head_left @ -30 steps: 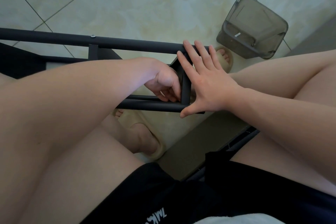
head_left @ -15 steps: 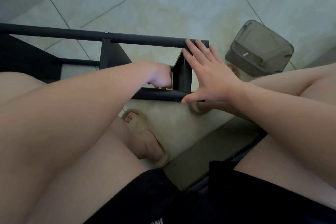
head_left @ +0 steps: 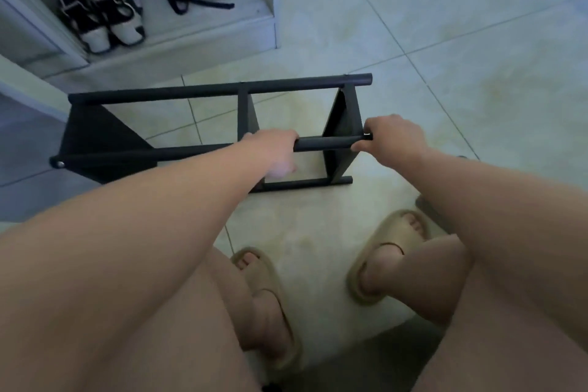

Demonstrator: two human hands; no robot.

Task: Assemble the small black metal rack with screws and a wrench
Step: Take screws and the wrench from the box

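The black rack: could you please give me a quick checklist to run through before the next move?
1. Left hand gripping the near bar of the rack: ok.
2. Right hand closed at the bar's right end: ok.
3. Rack resting on the floor: ok.
4. Left-end screw in place: ok; tightness: cannot tell.
5. Wrench located: not ok, none in view.
6. Sandalled feet apart from the rack: ok.

rack (head_left: 203, 92) on floor (head_left: 445, 41), shoes (head_left: 101, 16) behind

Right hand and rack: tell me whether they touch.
Touching. The head view shows the right hand wrapped around the end of the rack's near bar, thumb under it, no gap.
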